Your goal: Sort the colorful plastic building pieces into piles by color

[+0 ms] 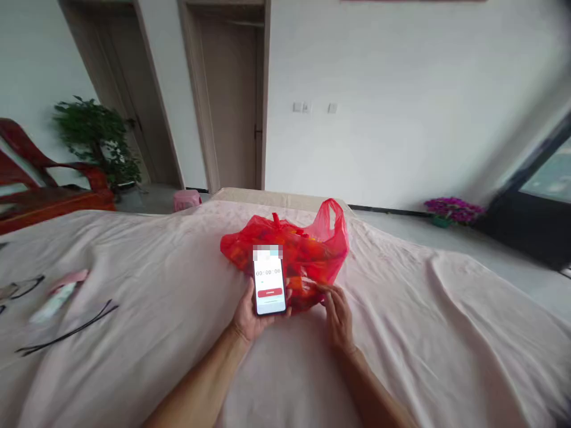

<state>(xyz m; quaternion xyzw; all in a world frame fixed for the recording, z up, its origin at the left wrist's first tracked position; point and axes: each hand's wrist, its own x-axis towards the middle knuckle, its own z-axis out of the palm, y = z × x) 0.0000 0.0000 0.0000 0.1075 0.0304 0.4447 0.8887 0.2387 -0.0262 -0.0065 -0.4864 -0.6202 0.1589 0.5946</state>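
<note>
My left hand [248, 316] is wrapped round a smartphone [269, 280], its lit screen facing me with a row of zeros and a red button. Just behind the phone, a red plastic bag [292, 246] with bright red and orange contents lies on the cloth; what the contents are I cannot make out through the film. One of the bag's handle loops stands up on its right side. My right hand [338, 318] rests at the bag's near right edge, fingers stretched out and fingertips touching the film. The phone hides part of the bag.
A pale, wrinkled cloth [169, 285] covers the wide surface. Toward its left edge lie glasses [27, 286], black cords [71, 330] and a pink-and-white item [57, 297]. Beyond stand a pink stool [186, 200], a wooden chair [89, 178], a plant [96, 137] and purple flowers [452, 209].
</note>
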